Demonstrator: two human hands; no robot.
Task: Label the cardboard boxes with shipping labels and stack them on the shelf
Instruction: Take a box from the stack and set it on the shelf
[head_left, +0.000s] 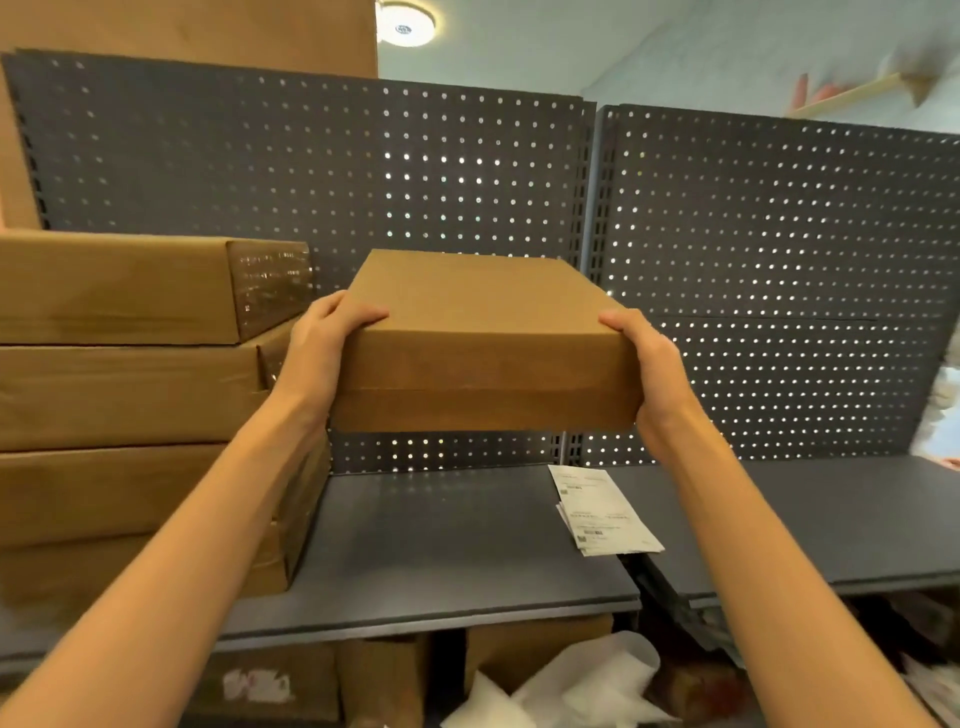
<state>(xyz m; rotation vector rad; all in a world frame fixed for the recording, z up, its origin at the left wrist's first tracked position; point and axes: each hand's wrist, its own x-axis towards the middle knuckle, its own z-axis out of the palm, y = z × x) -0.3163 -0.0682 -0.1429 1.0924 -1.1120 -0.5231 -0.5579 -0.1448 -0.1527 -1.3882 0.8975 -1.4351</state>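
five cardboard boxes (483, 338) (one held), two shipping labels (602, 512)

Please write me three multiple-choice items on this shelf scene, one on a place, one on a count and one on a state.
1. Where do the shipping labels lie?
A. on the grey shelf board, right of the stack
B. on top of the held box
C. on the floor

2. How many hands grip the held cardboard box?
A. none
B. one
C. two

3. What is the state of the held box?
A. resting on the stack
B. lifted clear of the shelf board
C. open, with flaps up

Answers:
1 A: the white sheets rest on the shelf board, apart from the stack of boxes on the left.
2 C: the left hand and the right hand each clasp a near corner.
3 B: the pegboard back panel shows beneath the box, which is closed.
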